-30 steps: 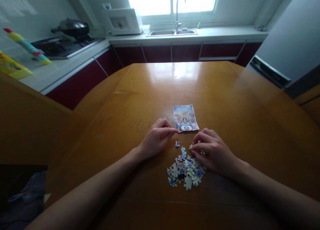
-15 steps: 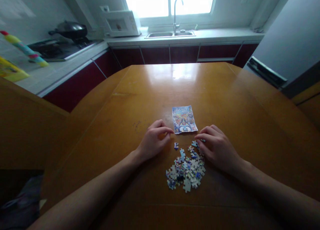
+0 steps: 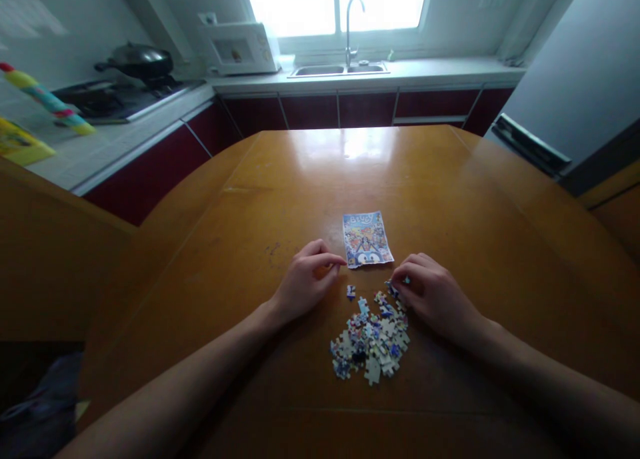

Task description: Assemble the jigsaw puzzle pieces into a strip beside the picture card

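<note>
My left hand (image 3: 313, 272) rests on the table, index finger stretched out to the lower left corner of a small picture sheet (image 3: 367, 239) with a cartoon print. Its thumb lies a little below that finger, and I see nothing held. The fingers of my right hand (image 3: 427, 289) are closed on a small blue puzzle piece (image 3: 389, 284), mostly covered by the fingertips. Between my forearms lies a loose pile of puzzle pieces (image 3: 375, 342), some picture side up, others grey side up. One single puzzle piece (image 3: 351, 291) sits apart, just below the sheet.
The brown wooden table (image 3: 280, 186) reaches toward a counter with a sink (image 3: 320, 70) and a white microwave (image 3: 240, 48). At left are a black pan (image 3: 140, 60) on a stove and a yellow and blue bottle (image 3: 47, 99). A fridge (image 3: 585, 79) stands right.
My right fingers have curled inward and closed over the blue puzzle piece at the pile's upper right edge. My left hand keeps its place. The view has shifted slightly.
</note>
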`<action>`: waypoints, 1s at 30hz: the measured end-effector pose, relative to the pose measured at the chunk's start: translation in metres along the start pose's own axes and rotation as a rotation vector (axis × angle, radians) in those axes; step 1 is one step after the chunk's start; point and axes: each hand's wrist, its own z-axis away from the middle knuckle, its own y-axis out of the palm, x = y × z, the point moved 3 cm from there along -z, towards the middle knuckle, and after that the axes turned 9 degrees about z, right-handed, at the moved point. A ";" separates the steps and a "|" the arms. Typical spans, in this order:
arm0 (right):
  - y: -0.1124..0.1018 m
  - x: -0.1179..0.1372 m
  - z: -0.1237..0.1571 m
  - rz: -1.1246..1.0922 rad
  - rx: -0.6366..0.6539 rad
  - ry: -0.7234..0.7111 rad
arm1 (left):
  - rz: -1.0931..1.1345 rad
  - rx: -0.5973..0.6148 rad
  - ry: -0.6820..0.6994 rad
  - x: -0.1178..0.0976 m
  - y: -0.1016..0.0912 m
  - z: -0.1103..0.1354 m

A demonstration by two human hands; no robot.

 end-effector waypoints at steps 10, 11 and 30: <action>0.000 -0.001 0.001 0.042 0.035 -0.108 | 0.006 -0.001 0.028 0.000 0.001 0.001; 0.001 -0.001 0.002 0.048 0.029 -0.113 | 0.003 0.001 0.027 0.000 0.001 0.000; -0.003 0.000 0.000 0.080 -0.047 -0.076 | -0.008 0.007 0.025 -0.002 0.000 -0.001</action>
